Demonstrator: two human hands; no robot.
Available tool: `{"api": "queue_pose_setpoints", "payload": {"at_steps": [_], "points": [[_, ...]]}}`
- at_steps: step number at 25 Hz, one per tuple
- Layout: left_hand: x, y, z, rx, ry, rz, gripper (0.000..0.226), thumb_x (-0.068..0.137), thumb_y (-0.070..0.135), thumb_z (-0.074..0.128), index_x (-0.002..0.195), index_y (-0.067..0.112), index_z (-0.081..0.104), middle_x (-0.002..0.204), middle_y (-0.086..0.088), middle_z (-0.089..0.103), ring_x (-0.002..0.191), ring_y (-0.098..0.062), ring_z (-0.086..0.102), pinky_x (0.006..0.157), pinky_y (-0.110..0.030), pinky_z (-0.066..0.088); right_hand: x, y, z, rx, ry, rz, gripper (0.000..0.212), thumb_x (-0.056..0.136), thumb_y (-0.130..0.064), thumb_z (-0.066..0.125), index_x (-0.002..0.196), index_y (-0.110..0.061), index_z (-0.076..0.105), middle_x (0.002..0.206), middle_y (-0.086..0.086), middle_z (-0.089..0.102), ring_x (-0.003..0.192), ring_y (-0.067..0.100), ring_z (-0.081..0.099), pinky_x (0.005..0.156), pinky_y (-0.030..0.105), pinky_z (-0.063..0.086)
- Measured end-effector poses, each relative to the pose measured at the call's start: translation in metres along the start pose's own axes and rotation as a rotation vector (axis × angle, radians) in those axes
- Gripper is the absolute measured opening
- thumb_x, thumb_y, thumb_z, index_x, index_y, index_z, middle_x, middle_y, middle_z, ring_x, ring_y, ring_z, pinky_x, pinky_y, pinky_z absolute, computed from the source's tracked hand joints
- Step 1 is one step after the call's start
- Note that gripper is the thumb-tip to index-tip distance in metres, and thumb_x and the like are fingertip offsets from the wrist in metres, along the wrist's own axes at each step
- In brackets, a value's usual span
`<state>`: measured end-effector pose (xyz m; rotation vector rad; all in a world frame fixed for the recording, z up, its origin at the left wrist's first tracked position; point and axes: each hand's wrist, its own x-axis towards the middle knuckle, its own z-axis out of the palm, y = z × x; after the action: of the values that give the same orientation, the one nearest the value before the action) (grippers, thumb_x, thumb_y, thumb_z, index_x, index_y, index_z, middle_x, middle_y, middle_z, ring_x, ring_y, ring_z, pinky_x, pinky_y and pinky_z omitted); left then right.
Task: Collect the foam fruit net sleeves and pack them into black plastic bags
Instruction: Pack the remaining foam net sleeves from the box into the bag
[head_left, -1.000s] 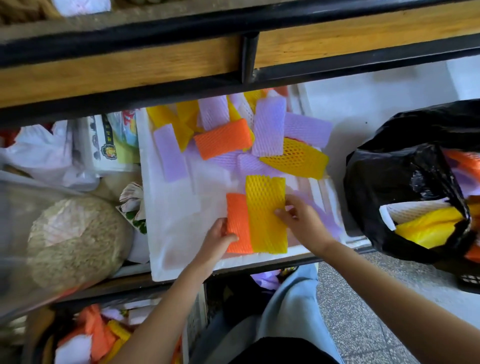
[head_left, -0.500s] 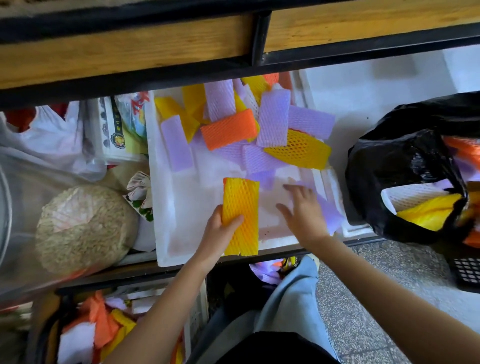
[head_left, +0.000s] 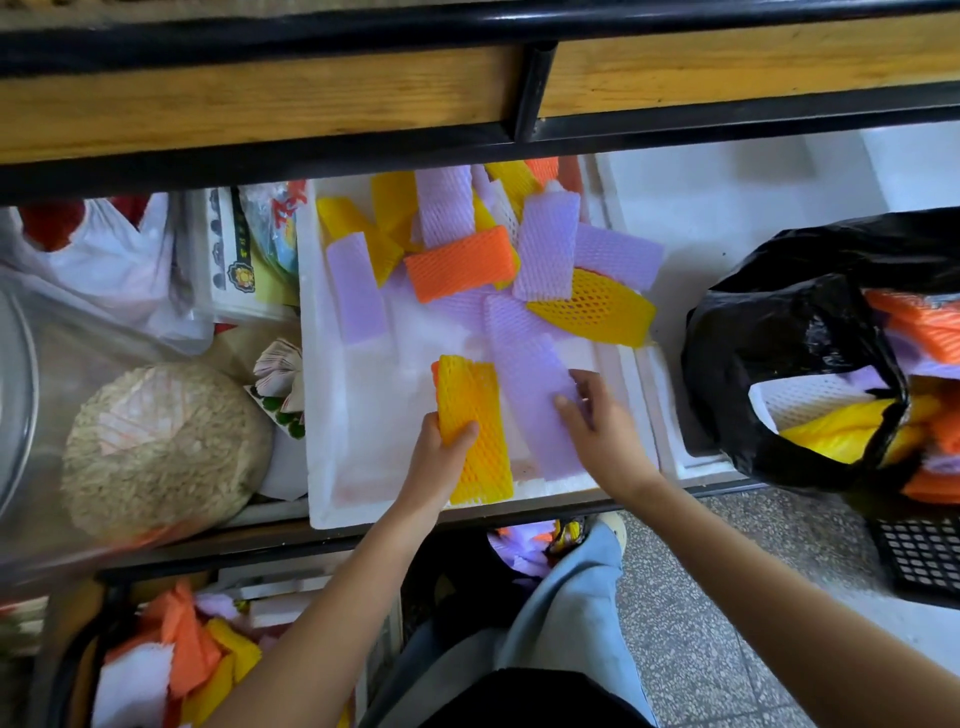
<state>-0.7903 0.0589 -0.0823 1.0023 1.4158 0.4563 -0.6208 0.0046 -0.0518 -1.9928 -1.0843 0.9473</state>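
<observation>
The left hand grips a yellow sleeve at its left edge, thumb on top. The rim of an orange sleeve shows under it at 11 o'clock. Just beside it at 3 o'clock, the right hand pinches the right edge of a long purple sleeve. Both sleeves lie in a white foam tray. Its floor is bare at 9 o'clock of the yellow sleeve, and its near rim runs along 6 o'clock. The right rim is close beside the right hand.

At the tray's 12 o'clock lies a loose pile of flat, rectangular sleeves of diamond-mesh foam. A black rail overhangs its far edge. Well apart at 3 o'clock a glossy, crinkled black bag gapes open, with yellow, white and orange sleeves inside.
</observation>
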Motion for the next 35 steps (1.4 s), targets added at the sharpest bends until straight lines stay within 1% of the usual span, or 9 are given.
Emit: {"api": "queue_pose_setpoints", "payload": {"at_steps": [5, 8, 10, 14, 18, 23, 27, 32, 35], "points": [[-0.005, 0.006, 0.008, -0.19, -0.134, -0.105, 0.058, 0.089, 0.058, 0.047, 0.122, 0.01, 0.049, 0.116, -0.007, 0.063, 0.104, -0.017, 0.063, 0.09, -0.038, 0.051, 0.005, -0.004, 0.038, -0.104, -0.163, -0.02, 0.03, 0.097, -0.023, 0.049, 0.118, -0.003, 0.052, 0.111, 0.012, 0.059, 0.093, 0.028, 0.056, 0.076, 0.027, 0.037], [-0.003, 0.01, 0.008, -0.142, -0.145, 0.001, 0.024, 0.091, 0.019, 0.06, 0.111, 0.007, 0.053, 0.099, -0.004, 0.065, 0.088, -0.011, 0.064, 0.072, -0.02, 0.051, 0.014, -0.005, 0.038, -0.145, -0.173, -0.073, 0.032, 0.095, -0.021, 0.052, 0.121, -0.002, 0.052, 0.116, 0.013, 0.054, 0.099, 0.028, 0.055, 0.08, 0.021, 0.035], [0.001, 0.011, 0.004, -0.072, -0.083, 0.037, 0.027, 0.087, 0.005, 0.063, 0.111, 0.007, 0.051, 0.096, 0.0, 0.062, 0.086, -0.01, 0.06, 0.067, -0.014, 0.046, 0.028, -0.006, 0.027, -0.201, -0.067, -0.181, 0.038, 0.093, -0.016, 0.057, 0.125, 0.002, 0.048, 0.119, 0.018, 0.051, 0.106, 0.032, 0.052, 0.091, 0.029, 0.037], [0.013, 0.01, -0.006, -0.046, -0.037, 0.048, 0.03, 0.086, 0.005, 0.064, 0.112, 0.008, 0.049, 0.097, 0.002, 0.06, 0.083, -0.003, 0.057, 0.068, -0.013, 0.045, 0.091, 0.013, -0.015, -0.467, 0.235, -0.271, 0.05, 0.082, -0.001, 0.062, 0.127, 0.011, 0.043, 0.12, 0.032, 0.048, 0.114, 0.045, 0.044, 0.099, 0.041, 0.028], [0.017, 0.011, -0.007, -0.052, -0.026, 0.029, 0.033, 0.083, 0.01, 0.068, 0.111, 0.008, 0.05, 0.1, 0.0, 0.061, 0.087, -0.009, 0.058, 0.071, -0.019, 0.046, 0.126, 0.027, -0.043, -0.75, 0.176, -0.09, 0.05, 0.087, -0.014, 0.06, 0.13, 0.002, 0.041, 0.125, 0.026, 0.048, 0.116, 0.041, 0.043, 0.096, 0.047, 0.032], [0.021, 0.007, -0.008, -0.016, 0.071, -0.048, 0.055, 0.073, 0.032, 0.074, 0.112, 0.004, 0.047, 0.105, -0.008, 0.061, 0.096, -0.022, 0.059, 0.079, -0.035, 0.048, 0.084, 0.02, -0.022, -0.526, -0.064, 0.026, 0.035, 0.093, -0.021, 0.055, 0.124, -0.007, 0.05, 0.12, 0.017, 0.057, 0.106, 0.036, 0.056, 0.079, 0.037, 0.042], [0.032, -0.018, -0.015, 0.089, 0.113, -0.057, 0.093, 0.043, 0.061, 0.061, 0.11, -0.003, 0.054, 0.104, -0.016, 0.066, 0.096, -0.029, 0.064, 0.08, -0.041, 0.051, 0.037, 0.026, -0.001, -0.418, -0.341, 0.088, 0.036, 0.092, -0.023, 0.058, 0.125, -0.008, 0.054, 0.118, 0.012, 0.061, 0.104, 0.027, 0.057, 0.079, 0.027, 0.039], [0.023, -0.007, -0.014, -0.006, -0.014, -0.071, 0.089, 0.054, 0.061, 0.067, 0.12, 0.002, 0.052, 0.114, -0.014, 0.065, 0.103, -0.021, 0.063, 0.086, -0.036, 0.051, 0.023, 0.003, 0.014, 0.022, -0.159, 0.051, 0.029, 0.092, -0.017, 0.058, 0.118, -0.008, 0.047, 0.091, 0.0, 0.057, 0.073, 0.011, 0.054, 0.057, 0.015, 0.039], [0.014, 0.011, -0.006, -0.13, -0.105, -0.109, 0.088, 0.062, 0.069, 0.067, 0.122, 0.007, 0.051, 0.116, -0.009, 0.065, 0.104, -0.018, 0.064, 0.081, -0.029, 0.051, 0.025, -0.011, 0.032, 0.059, -0.193, 0.037, 0.03, 0.092, -0.017, 0.059, 0.117, -0.008, 0.045, 0.092, 0.0, 0.055, 0.076, 0.016, 0.055, 0.055, 0.014, 0.04]]}}
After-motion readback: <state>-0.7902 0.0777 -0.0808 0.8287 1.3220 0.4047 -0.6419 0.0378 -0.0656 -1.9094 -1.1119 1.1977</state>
